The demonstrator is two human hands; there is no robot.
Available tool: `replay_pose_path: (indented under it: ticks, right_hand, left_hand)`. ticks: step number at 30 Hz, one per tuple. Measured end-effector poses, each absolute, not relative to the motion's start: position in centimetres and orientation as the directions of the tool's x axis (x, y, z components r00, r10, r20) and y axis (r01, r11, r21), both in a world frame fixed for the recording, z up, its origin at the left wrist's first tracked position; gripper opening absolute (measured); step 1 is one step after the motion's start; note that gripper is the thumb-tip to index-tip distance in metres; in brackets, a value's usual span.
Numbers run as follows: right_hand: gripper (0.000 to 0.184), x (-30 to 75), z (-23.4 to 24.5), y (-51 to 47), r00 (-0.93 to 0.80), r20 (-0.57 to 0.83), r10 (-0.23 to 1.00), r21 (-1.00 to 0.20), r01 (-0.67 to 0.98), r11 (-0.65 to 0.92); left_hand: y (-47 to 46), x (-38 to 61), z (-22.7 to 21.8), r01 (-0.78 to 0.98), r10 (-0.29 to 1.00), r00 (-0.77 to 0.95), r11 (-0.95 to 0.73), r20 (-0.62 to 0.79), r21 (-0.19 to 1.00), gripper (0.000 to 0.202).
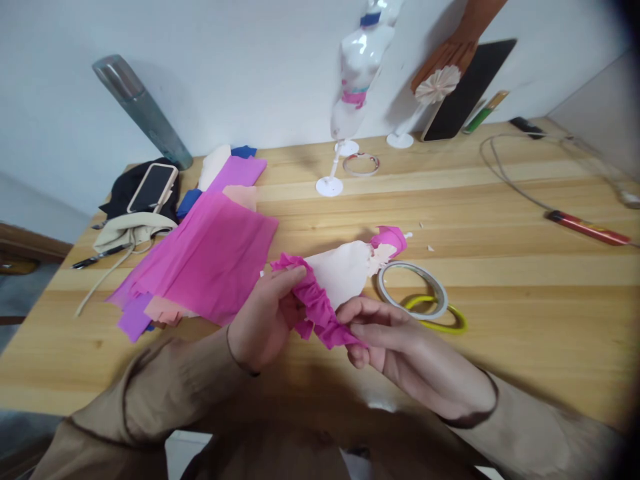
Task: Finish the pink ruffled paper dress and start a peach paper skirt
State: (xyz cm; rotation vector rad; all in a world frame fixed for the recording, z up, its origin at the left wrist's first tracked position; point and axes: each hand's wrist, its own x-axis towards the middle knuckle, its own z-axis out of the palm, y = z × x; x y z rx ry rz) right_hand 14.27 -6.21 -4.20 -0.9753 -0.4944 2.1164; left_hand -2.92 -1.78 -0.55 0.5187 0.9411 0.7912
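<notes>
My left hand [270, 313] is closed on one end of a ruffled magenta paper strip [323, 307], the thumb lying on top. My right hand [395, 340] pinches the strip's other end between thumb and fingers. Directly beyond the strip lies a white paper piece [343, 270], topped by a cream ruffle [381, 259] and a magenta wrap [390, 240]. Whether the strip is joined to the white piece I cannot tell. Beside my right hand, a roll of tape [440, 293] rests partly over a yellow ring [459, 323].
Magenta sheets [210, 253] spread at left, near a phone [153, 188] on a dark cloth and a tall bottle [145, 110]. A small white mannequin [363, 57] and a hand-shaped stand [450, 57] are at the back. A red tool with a cord [590, 227] lies right.
</notes>
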Motion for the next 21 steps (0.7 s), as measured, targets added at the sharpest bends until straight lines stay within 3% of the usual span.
replay_pose_path:
  ticks: [9, 21]
  right_hand:
    - [0.027, 13.7, -4.0, -6.6, -0.431, -0.487, 0.760, -0.595, -0.474, -0.649]
    - [0.022, 12.6, -2.9, -5.2, -0.417, -0.508, 0.754, -0.572, -0.491, -0.657]
  left_hand:
    - [-1.8, -3.3, -0.3, -0.305, 0.771, 0.402, 0.622, -0.494, 0.722, 0.024]
    - [-2.4, -4.6, -1.0, -0.281, 0.788, 0.459, 0.567, -0.411, 0.774, 0.025]
